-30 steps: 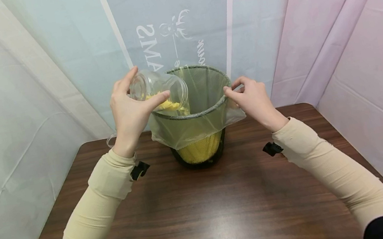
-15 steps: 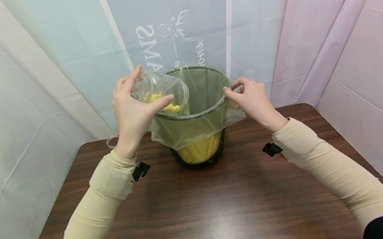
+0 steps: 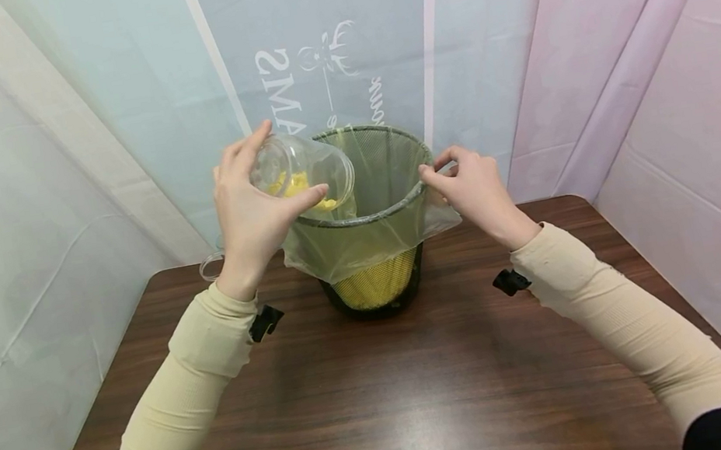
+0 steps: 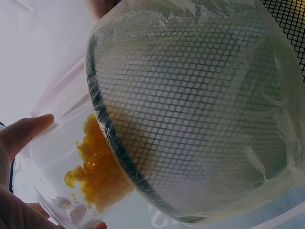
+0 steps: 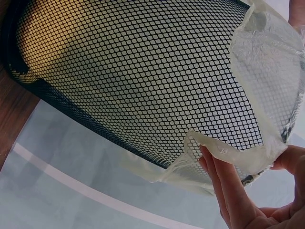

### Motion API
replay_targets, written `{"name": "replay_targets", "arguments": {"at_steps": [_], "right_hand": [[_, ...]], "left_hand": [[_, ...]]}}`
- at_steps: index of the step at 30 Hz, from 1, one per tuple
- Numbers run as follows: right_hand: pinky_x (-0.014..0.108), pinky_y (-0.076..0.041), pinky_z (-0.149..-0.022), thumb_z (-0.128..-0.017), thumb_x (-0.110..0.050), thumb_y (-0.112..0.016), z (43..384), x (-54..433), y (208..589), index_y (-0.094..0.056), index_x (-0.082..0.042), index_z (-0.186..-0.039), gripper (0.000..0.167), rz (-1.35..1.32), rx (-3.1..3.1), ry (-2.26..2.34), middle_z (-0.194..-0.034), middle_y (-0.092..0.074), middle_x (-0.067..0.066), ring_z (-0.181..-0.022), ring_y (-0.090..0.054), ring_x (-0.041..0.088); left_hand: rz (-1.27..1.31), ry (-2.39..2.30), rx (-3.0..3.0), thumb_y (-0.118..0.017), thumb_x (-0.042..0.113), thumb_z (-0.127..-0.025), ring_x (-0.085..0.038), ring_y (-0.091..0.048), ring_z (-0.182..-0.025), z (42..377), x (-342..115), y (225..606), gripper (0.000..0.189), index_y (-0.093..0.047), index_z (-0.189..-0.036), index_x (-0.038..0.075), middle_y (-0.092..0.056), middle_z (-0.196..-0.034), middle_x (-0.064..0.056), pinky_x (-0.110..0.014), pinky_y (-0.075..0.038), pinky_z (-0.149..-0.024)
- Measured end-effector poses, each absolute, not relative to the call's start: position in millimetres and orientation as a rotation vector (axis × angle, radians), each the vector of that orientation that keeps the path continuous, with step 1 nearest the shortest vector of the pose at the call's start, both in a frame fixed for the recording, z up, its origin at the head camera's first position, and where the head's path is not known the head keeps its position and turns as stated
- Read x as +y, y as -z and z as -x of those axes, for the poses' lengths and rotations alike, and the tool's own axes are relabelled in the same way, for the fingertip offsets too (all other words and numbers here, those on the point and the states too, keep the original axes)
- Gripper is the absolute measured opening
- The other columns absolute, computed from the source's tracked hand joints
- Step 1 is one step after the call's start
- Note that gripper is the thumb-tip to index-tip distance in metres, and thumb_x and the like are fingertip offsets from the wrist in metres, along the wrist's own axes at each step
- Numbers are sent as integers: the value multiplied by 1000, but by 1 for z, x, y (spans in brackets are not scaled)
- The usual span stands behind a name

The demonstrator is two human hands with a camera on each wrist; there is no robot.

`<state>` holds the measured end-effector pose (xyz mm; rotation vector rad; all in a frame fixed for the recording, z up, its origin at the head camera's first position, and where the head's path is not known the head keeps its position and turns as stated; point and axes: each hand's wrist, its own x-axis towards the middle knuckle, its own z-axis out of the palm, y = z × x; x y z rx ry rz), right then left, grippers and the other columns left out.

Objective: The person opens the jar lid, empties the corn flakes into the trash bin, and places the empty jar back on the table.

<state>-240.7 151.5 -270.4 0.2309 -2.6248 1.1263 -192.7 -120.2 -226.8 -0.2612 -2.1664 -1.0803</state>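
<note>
A clear plastic jar (image 3: 321,154) lies tipped on its side over the left part of the mesh bin (image 3: 380,285), its mouth facing right into it. My left hand (image 3: 247,215) grips the jar from the left, thumb along the near side. Yellow crumbly pieces (image 4: 100,174) lie along the jar's lower wall. Thin translucent bag plastic (image 3: 353,250) lines the bin and folds down over its rim. At the right rim, my right hand (image 3: 475,187) pinches the bag's edge; in the right wrist view its fingers (image 5: 228,183) are on the folded-over plastic.
Partly hidden behind my left wrist is a clear round rim (image 3: 211,266) on the table's far left. The brown wooden table (image 3: 388,401) spreads before the bin. Light cloth panels (image 3: 491,23) with white lettering stand behind and at both sides.
My left hand and the jar have moved slightly right. A second ago yellow pieces showed at the jar's mouth; now they sit farther back inside. My right hand has stayed at the rim.
</note>
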Motion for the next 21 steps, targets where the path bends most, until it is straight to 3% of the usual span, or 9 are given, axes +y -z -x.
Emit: {"name": "replay_targets", "arguments": {"at_steps": [14,21], "right_hand": [[29,-44,-49,-90,-45,-53,240,152,270,-61,-9,-101,39,-234,-2628,-1131,-84,-73,12,-60,-65,15],[29,-44,-49,-90,-45,-53,240,151,270,-61,-9,-101,39,-237,-2626,-1129,-85,-73,13,-59,-64,14]], "left_hand": [[357,1067,-2138,-92,28,-54,-17,-41,-114,193,-118,229,88,-54,-133,32,-54,-130,6,-32,-33,-93],[369,1047,-2133,-92,29,-54,-18,-41,-112,195,-118,228,89,-53,-135,28,-54,-130,5,-31,-32,-92]]}}
